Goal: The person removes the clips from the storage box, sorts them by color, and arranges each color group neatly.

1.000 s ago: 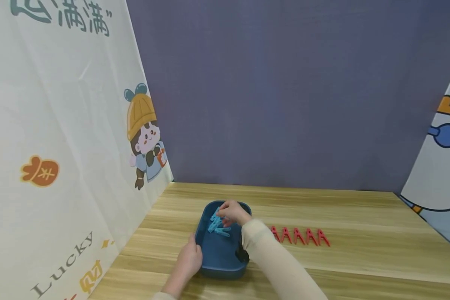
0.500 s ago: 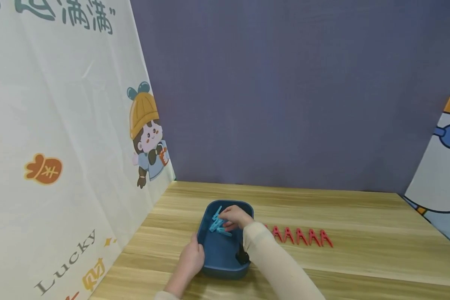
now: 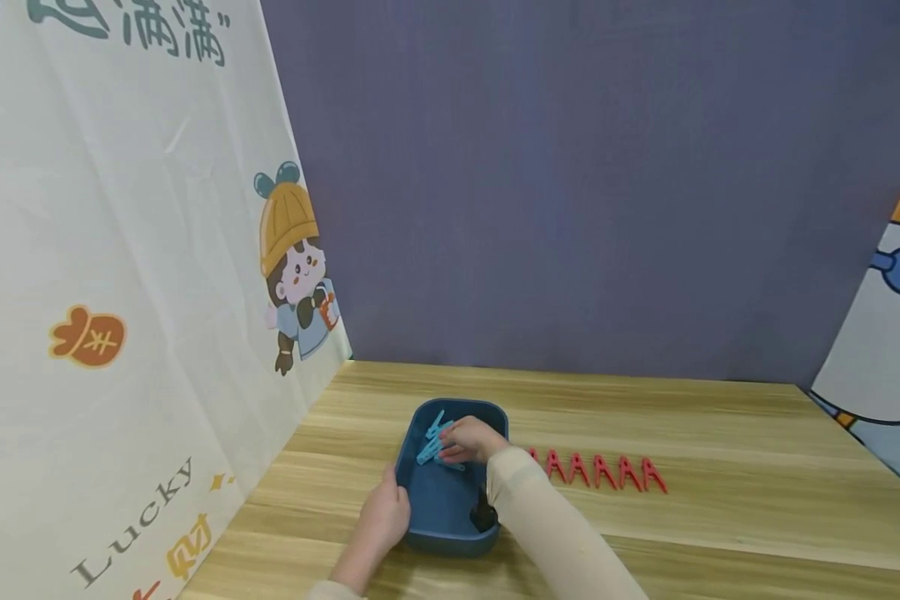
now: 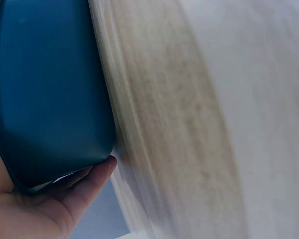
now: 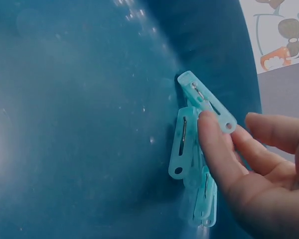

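Observation:
A dark blue box (image 3: 437, 508) with rounded corners stands on the wooden table. My left hand (image 3: 385, 510) grips its left side; in the left wrist view, fingers (image 4: 92, 186) lie along the outer wall. My right hand (image 3: 471, 440) reaches into the far part of the box, over several light blue clothespins (image 3: 429, 450). In the right wrist view, the thumb (image 5: 217, 144) and fingers pinch the upper clothespin (image 5: 192, 87) near its end. Other clothespins (image 5: 182, 144) lie just below it, partly covered by the hand.
To the right of the box, several red clothespins (image 3: 602, 472) stand in a row on the table (image 3: 720, 450). A black object (image 3: 483, 512) shows beneath the right wrist, at the box's near right. A printed white cloth (image 3: 157, 250) hangs at the left.
My right hand has shifted slightly nearer within the box, covering more of the lowest blue clothespin. My left hand keeps its place on the box.

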`<control>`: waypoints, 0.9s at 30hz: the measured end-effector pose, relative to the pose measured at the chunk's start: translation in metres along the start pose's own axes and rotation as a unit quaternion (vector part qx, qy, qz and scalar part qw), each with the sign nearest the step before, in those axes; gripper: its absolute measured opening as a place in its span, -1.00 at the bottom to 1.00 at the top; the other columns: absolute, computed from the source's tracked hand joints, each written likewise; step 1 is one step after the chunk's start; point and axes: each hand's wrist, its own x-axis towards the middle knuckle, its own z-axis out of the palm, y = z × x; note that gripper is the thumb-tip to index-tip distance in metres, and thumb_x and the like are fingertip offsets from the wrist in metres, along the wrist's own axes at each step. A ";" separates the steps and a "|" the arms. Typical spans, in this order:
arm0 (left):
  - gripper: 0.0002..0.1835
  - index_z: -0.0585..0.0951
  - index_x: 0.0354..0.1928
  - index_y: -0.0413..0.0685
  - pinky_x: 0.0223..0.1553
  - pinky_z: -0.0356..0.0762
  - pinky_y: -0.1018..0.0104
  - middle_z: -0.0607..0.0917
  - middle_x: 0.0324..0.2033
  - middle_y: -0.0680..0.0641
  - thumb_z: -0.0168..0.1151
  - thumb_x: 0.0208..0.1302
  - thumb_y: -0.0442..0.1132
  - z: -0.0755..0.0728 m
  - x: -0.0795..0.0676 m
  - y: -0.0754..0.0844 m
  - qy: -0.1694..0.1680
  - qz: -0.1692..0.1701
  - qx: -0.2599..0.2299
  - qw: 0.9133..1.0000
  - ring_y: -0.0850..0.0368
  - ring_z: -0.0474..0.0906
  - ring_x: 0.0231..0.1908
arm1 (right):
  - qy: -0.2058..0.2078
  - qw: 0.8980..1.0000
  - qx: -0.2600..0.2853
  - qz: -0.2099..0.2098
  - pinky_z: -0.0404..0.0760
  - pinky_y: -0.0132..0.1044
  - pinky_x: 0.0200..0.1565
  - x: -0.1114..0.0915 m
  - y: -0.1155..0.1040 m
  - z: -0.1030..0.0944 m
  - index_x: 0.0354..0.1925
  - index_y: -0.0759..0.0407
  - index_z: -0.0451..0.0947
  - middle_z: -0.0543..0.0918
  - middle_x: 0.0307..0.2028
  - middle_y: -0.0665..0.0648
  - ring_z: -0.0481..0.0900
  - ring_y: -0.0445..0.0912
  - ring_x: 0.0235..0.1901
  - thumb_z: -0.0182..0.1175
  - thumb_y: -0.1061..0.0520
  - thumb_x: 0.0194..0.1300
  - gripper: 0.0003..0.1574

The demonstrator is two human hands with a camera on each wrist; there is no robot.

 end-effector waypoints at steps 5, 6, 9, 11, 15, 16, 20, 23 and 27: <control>-0.49 0.16 0.19 -0.65 -0.02 0.40 -0.14 0.44 -0.03 -0.56 -0.17 0.28 -0.39 0.000 0.000 0.000 0.005 0.009 0.004 1.000 -0.37 0.43 -0.01 | -0.008 1.000 0.000 0.002 0.62 -0.17 -0.21 0.000 -0.002 0.002 -0.01 0.57 0.39 0.58 -0.27 0.36 0.63 0.11 -0.27 0.04 0.44 0.20 -0.64; -0.49 0.16 0.19 -0.65 -0.02 0.40 -0.14 0.44 -0.03 -0.56 -0.17 0.27 -0.39 0.000 0.000 0.000 0.006 0.010 0.004 1.000 -0.37 0.43 -0.02 | -0.010 1.000 -0.002 0.002 0.62 -0.18 -0.22 0.000 -0.002 0.002 -0.01 0.56 0.40 0.58 -0.28 0.35 0.64 0.09 -0.29 0.05 0.44 0.20 -0.64; -0.49 0.16 0.18 -0.66 -0.02 0.39 -0.14 0.44 -0.04 -0.56 -0.16 0.27 -0.39 0.000 0.000 0.000 0.007 0.012 0.002 1.000 -0.38 0.43 -0.02 | -0.013 1.000 0.000 0.003 0.63 -0.20 -0.25 0.000 -0.001 0.002 -0.01 0.55 0.40 0.58 -0.30 0.33 0.64 0.02 -0.37 0.08 0.43 0.19 -0.63; -0.49 0.16 0.19 -0.65 -0.01 0.39 -0.15 0.43 -0.03 -0.56 -0.17 0.27 -0.39 0.000 0.000 0.000 0.005 0.009 0.001 1.000 -0.38 0.42 -0.01 | -0.015 1.000 0.002 0.001 0.63 -0.21 -0.25 -0.001 -0.001 0.002 0.01 0.55 0.39 0.57 -0.33 0.28 0.62 -0.03 -0.42 0.10 0.41 0.20 -0.61; -0.49 0.15 0.20 -0.64 0.00 0.37 -0.16 0.42 0.00 -0.56 -0.18 0.28 -0.39 0.000 0.000 0.000 -0.001 -0.001 -0.003 1.000 -0.38 0.39 0.02 | -0.020 1.000 0.009 -0.004 0.63 -0.23 -0.26 -0.001 0.000 0.000 0.04 0.55 0.37 0.53 -0.37 0.19 0.56 -0.11 -0.50 0.13 0.39 0.19 -0.56; -0.49 0.14 0.21 -0.64 0.01 0.37 -0.16 0.41 0.01 -0.56 -0.19 0.29 -0.39 0.000 0.000 0.000 -0.004 -0.003 -0.005 1.000 -0.38 0.39 0.02 | -0.022 1.000 0.009 -0.006 0.63 -0.24 -0.27 -0.001 0.000 0.000 0.05 0.55 0.36 0.52 -0.36 0.19 0.55 -0.12 -0.51 0.13 0.39 0.18 -0.55; -0.49 0.14 0.21 -0.64 0.01 0.37 -0.16 0.41 0.01 -0.55 -0.19 0.29 -0.38 0.000 0.000 0.000 -0.007 -0.007 -0.005 1.000 -0.38 0.38 0.03 | -0.026 1.000 -0.003 -0.009 0.63 -0.27 -0.30 -0.002 -0.004 0.000 0.08 0.52 0.37 0.54 -0.35 0.20 0.53 -0.14 -0.55 0.13 0.39 0.19 -0.53; -0.49 0.14 0.20 -0.65 0.00 0.38 -0.15 0.42 0.00 -0.55 -0.18 0.29 -0.38 0.000 0.000 0.000 -0.004 0.000 -0.002 1.000 -0.37 0.39 0.02 | -0.024 0.999 -0.021 -0.012 0.62 -0.26 -0.30 -0.004 -0.009 0.001 0.05 0.51 0.43 0.56 -0.35 0.22 0.52 -0.14 -0.54 0.12 0.40 0.18 -0.57; -0.49 0.15 0.18 -0.67 -0.03 0.41 -0.14 0.45 -0.04 -0.56 -0.16 0.28 -0.39 -0.001 0.000 0.000 0.006 0.016 0.002 1.000 -0.37 0.43 -0.03 | -0.023 0.999 -0.026 -0.014 0.62 -0.19 -0.23 -0.005 -0.018 0.002 -0.07 0.50 0.52 0.59 -0.35 0.28 0.52 -0.13 -0.54 0.11 0.42 0.16 -0.68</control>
